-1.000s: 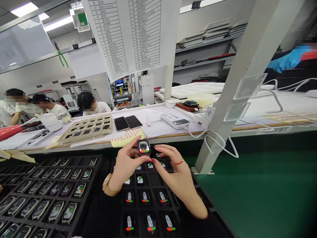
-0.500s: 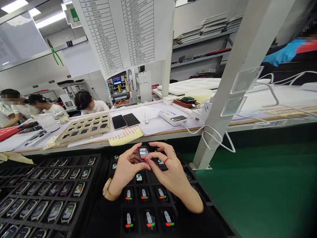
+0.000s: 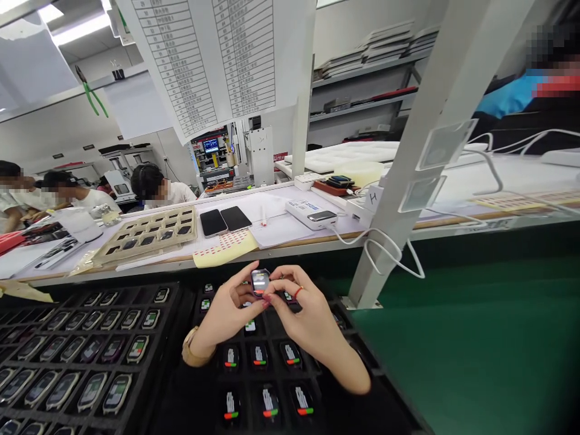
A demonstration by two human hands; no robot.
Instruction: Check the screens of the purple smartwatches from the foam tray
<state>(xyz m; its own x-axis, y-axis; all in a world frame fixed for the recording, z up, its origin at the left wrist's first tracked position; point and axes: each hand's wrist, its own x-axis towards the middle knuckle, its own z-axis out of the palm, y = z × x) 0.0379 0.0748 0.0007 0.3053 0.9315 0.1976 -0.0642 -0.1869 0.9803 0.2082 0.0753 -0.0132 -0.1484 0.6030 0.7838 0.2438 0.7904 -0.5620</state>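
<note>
Both my hands meet over the far end of a black compartment tray (image 3: 344, 338). My left hand (image 3: 226, 311) pinches a small purple-cased smartwatch body (image 3: 260, 281) with a lit screen, held up above the tray. My right hand (image 3: 296, 311) has its fingers curled onto the watch's lower right edge, and a red ring shows on one finger. Below the hands, the tray's pockets hold several more watch bodies (image 3: 270, 403) with lit screens showing red and green bars.
A second black tray (image 3: 149, 344) at left holds several watch bodies. Beyond is a white bench (image 3: 281, 232) with a tan tray (image 3: 145, 232), two phones (image 3: 224, 220), a yellow sticker sheet (image 3: 224, 248), a white power strip (image 3: 310, 214). A white post (image 3: 408, 163) with cables stands right. Other people sit at far left.
My right hand moved in from beside the watch and closed its fingers onto it. Both hands and the watch drifted slightly lower and left in view as my head moved.
</note>
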